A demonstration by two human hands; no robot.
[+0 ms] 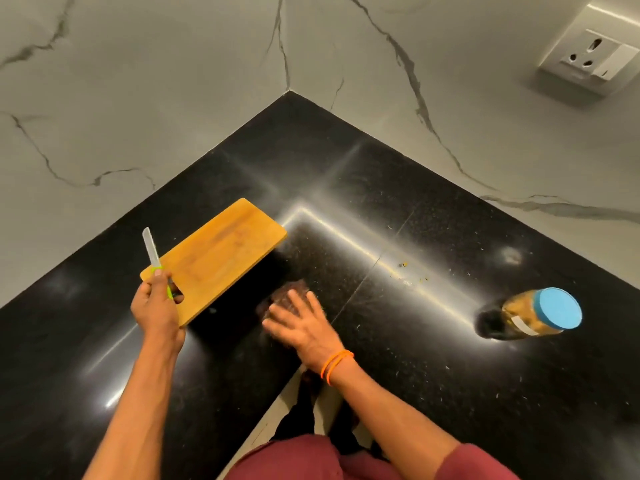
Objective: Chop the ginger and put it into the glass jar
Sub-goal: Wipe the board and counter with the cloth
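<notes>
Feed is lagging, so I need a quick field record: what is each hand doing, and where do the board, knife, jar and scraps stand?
left hand: holds cutting board and knife together, board lifted and tilted
right hand: flat, pressing dark cloth on counter
glass jar: right side, blue lid on, yellowish contents
scraps: small bits between cloth and jar
ginger on board: none visible

Under my right hand (300,325) lies a dark reddish-brown cloth (284,299); an orange band (335,366) circles that wrist. My left hand (157,306) grips a honey-yellow wooden board (221,252) and a knife (154,258) with a pale blade and lime-green handle. Well right of my fingers, the jar (533,318) shows amber-brown contents under a sky-blue lid (558,308). The counter (381,202) is speckled glossy black; the walls (138,81) are grey-white marble with dark veins.
</notes>
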